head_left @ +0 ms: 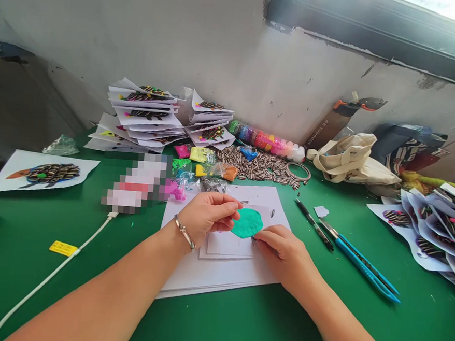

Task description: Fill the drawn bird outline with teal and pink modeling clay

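Observation:
My left hand [216, 214] pinches the left edge of a thin, flat teal-green disc of modelling clay [248, 224], held tilted above the paper. At the disc's lower right edge, my right hand [280, 247] is closed with thumb and finger together. A small dark tip shows by those fingertips; whether they grip it or the clay's edge is unclear. Beneath both hands lie small white sheets [227, 249] on a larger stack of white paper [188, 282]. Striped sunflower seeds [272, 213] rest on the paper beyond the disc.
Behind the paper are bagged coloured clay [203, 155], a heap of sunflower seeds [247, 164] and stacked seed pictures [149, 115]. To the right lie a pen [313, 223] and a blue craft knife [364, 266]. A white cable [52, 278] crosses the green table at left.

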{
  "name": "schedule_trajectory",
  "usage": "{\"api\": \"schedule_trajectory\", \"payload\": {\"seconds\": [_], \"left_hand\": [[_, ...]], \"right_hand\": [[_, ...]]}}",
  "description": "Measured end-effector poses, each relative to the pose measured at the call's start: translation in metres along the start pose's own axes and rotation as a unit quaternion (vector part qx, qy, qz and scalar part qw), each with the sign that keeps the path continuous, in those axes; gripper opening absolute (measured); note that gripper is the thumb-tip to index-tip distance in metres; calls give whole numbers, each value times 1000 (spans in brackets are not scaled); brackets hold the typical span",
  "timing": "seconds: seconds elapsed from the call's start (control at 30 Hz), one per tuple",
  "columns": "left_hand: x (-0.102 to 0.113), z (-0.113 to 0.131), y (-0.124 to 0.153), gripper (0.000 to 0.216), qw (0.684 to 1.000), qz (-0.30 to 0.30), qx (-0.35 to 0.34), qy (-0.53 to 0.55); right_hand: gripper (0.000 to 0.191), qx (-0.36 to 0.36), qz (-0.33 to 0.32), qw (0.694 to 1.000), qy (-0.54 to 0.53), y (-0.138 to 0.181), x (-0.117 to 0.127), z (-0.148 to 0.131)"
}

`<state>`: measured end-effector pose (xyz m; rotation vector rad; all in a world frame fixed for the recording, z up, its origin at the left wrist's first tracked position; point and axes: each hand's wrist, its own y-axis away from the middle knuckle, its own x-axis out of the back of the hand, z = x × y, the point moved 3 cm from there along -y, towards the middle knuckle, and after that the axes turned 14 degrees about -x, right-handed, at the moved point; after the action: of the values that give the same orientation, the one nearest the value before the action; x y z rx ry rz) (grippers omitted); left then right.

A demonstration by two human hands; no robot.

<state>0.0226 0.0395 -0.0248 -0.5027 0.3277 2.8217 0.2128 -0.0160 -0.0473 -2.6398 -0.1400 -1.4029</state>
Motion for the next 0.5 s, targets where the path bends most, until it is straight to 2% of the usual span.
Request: {"api": "schedule_trajectory", "payload": {"seconds": [0.2, 0.5], "left_hand": [[0, 0, 0, 30, 1000, 2, -1, -7], [-1, 0, -1, 32, 1000, 8, 2, -13]], "right_hand": [[26, 29, 0, 999, 26, 1, 0, -4], [31, 15, -84, 996, -18, 6, 13, -2]]}}
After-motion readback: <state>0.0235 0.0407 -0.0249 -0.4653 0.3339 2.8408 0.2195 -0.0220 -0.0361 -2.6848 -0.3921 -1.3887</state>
